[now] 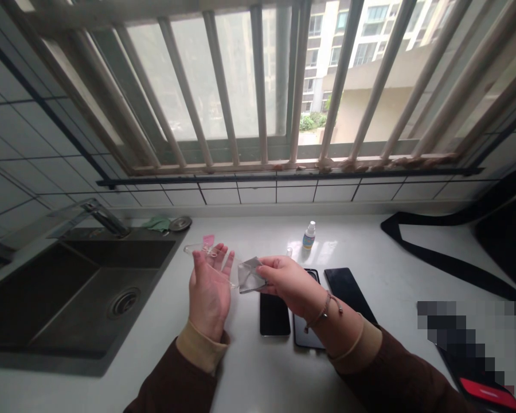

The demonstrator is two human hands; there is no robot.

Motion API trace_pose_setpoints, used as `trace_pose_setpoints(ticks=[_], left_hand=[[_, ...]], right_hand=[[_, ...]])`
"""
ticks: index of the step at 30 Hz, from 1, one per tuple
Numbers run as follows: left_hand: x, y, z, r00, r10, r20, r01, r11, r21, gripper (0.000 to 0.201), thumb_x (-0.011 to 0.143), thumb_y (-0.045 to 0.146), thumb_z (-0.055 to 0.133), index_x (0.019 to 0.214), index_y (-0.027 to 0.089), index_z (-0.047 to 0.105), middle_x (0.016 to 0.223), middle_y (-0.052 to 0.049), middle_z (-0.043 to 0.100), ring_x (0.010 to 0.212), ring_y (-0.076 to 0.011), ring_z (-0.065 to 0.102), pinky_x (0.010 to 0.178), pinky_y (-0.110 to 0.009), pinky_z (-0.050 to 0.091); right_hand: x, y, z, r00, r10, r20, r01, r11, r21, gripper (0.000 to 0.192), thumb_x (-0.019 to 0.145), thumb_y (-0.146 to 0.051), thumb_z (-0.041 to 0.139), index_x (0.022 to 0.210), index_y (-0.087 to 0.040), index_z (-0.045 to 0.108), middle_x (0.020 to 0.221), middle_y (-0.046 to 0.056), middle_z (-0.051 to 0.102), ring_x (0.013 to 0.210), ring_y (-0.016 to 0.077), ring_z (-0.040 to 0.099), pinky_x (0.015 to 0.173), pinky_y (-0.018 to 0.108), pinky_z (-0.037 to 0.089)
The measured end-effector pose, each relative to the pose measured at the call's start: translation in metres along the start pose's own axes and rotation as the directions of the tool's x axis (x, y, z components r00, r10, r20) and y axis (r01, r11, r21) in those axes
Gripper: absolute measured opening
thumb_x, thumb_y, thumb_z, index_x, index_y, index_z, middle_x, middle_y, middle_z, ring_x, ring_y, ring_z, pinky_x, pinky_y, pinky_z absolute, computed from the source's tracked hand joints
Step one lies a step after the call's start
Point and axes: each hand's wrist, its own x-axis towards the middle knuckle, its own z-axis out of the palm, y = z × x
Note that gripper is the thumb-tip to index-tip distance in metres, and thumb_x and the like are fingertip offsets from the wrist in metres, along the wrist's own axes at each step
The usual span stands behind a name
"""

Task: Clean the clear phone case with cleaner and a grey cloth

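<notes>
Pinched right, loose-looking left

Right hand (pixel 287 281) has thumb and fingers pinched on a grey cloth (pixel 248 277). Left hand (pixel 212 292) has fingers spread at a clear case (pixel 193 249) above the counter (pixel 241 367); can't tell if they're clamped. I'd support its edges, keep the cloth flat. Dark phones (pixel 275 316) lie below; farther back, a white bottle (pixel 309 236).

The one camera sits on the person's head, above and behind the two sleeves (pixel 176 373) that enter from the lower edge. It faces forward and tilts down over the tabletop (pixel 249 373), near the left hand (pixel 210 292) and right hand (pixel 290 284), yet takes in the farther window (pixel 241 80) along the top.
</notes>
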Motion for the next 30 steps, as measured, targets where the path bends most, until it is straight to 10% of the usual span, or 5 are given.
trace_pose_setpoints(ticks=[7,20,27,30], left_hand=[[-0.009,0.005,0.001,0.980,0.132,0.146,-0.146,0.986,0.087,0.057,0.083,0.051,0.087,0.130,0.030,0.065,0.139,-0.008,0.064,0.134,-0.0234,0.061,0.121,-0.047,0.045],[-0.008,0.007,0.004,0.942,0.335,0.037,-0.336,0.927,0.166,0.066,0.077,0.033,0.095,0.131,0.031,0.056,0.134,-0.004,0.056,0.138,-0.0246,0.058,0.123,-0.046,0.041],[-0.002,-0.001,-0.001,0.998,-0.035,0.057,0.031,0.997,0.072,0.051,0.089,0.058,0.080,0.120,0.021,0.065,0.131,-0.013,0.068,0.124,-0.0234,0.068,0.116,-0.043,0.050],[-0.010,-0.001,0.003,0.918,-0.368,0.150,0.357,0.929,0.092,0.060,0.093,0.068,0.067,0.121,0.015,0.067,0.127,-0.019,0.071,0.111,-0.0246,0.073,0.105,-0.041,0.059]], right_hand=[[-0.001,-0.002,0.002,0.997,-0.028,-0.078,0.028,1.000,-0.003,0.022,0.090,-0.025,0.061,0.100,-0.017,0.079,0.094,0.007,0.079,0.089,0.0168,0.074,0.091,0.032,0.058],[-0.021,-0.021,0.015,1.000,0.001,-0.022,-0.002,0.998,-0.067,0.020,0.087,-0.017,0.059,0.085,-0.018,0.079,0.082,0.004,0.077,0.083,0.0167,0.073,0.083,0.029,0.061],[-0.020,-0.042,-0.008,0.989,-0.073,-0.129,0.081,0.995,0.058,0.017,0.083,-0.025,0.068,0.094,-0.017,0.078,0.093,0.009,0.079,0.080,0.0186,0.073,0.080,0.032,0.063],[-0.010,-0.043,-0.028,0.909,-0.246,-0.336,0.246,0.968,-0.043,0.025,0.087,-0.029,0.064,0.104,-0.016,0.077,0.102,0.010,0.080,0.092,0.0218,0.075,0.087,0.035,0.062]])
